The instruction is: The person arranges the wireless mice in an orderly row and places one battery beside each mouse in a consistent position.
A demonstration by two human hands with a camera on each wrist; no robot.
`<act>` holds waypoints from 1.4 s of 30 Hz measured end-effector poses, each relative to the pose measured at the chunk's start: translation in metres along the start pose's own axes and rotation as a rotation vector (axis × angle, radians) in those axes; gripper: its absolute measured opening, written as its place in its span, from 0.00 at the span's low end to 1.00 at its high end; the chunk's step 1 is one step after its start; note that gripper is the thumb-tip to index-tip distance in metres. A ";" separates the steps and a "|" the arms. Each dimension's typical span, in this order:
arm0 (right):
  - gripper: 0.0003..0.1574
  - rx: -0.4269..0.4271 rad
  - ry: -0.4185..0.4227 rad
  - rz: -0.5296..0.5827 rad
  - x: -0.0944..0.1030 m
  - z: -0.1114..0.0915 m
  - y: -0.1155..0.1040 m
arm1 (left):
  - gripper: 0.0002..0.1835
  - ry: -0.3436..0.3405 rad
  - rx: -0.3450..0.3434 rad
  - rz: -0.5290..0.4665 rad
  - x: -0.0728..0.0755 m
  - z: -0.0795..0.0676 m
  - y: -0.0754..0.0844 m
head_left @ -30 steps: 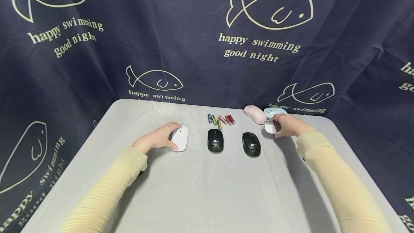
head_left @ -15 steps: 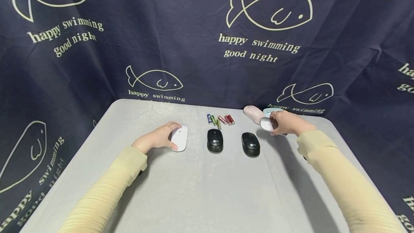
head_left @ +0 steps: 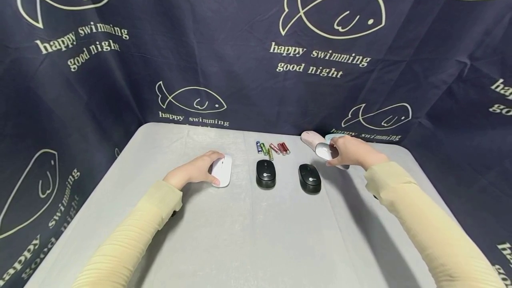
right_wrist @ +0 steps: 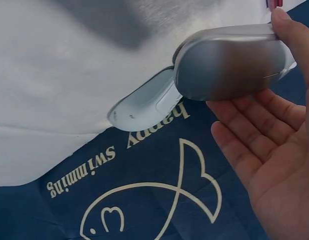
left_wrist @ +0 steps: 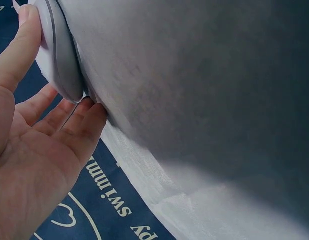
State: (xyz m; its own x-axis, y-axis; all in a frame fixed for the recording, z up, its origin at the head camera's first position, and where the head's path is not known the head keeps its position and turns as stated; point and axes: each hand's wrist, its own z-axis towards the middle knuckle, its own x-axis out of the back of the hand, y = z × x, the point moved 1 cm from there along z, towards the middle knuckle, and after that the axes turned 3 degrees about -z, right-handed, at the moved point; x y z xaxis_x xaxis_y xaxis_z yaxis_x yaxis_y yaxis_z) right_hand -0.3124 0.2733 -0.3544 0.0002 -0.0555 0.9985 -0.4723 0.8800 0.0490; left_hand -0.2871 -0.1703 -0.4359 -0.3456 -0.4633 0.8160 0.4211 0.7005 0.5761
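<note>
My left hand grips a white mouse that lies on the left part of the table, thumb on one side and fingers on the other. In the left wrist view, that white mouse shows edge-on between thumb and fingertips. At the back right, my right hand holds a silver-white mouse raised over the table. The right wrist view shows the glossy side of this silver-white mouse, pinched between thumb and fingers. Behind it, a light blue mouse is partly hidden, and a pink mouse is overlapped.
Two black mice, one left and one right, lie mid-table. Just behind them are several small batteries in blue, green and red. A dark blue curtain with fish prints hangs along the table's back edge.
My right hand has lifted the silver-white mouse off the table and carried it a little to the left, now in front of the pink mouse. The left hand stays on the white mouse.
</note>
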 end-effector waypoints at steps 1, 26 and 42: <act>0.30 -0.003 -0.003 -0.007 0.000 0.000 -0.001 | 0.47 -0.001 0.000 0.001 0.000 0.000 0.000; 0.27 0.066 0.118 -0.074 0.025 -0.002 -0.053 | 0.47 -0.013 0.001 0.013 0.001 0.001 0.001; 0.27 0.069 0.084 0.063 0.029 -0.002 -0.085 | 0.47 -0.006 -0.003 0.001 0.000 0.000 -0.001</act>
State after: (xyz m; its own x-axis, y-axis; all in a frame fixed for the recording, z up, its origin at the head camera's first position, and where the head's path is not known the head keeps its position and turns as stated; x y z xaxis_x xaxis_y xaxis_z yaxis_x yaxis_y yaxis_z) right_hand -0.2703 0.1984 -0.3292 0.0414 0.0413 0.9983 -0.5335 0.8457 -0.0129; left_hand -0.2879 -0.1709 -0.4360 -0.3497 -0.4594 0.8165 0.4237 0.6997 0.5752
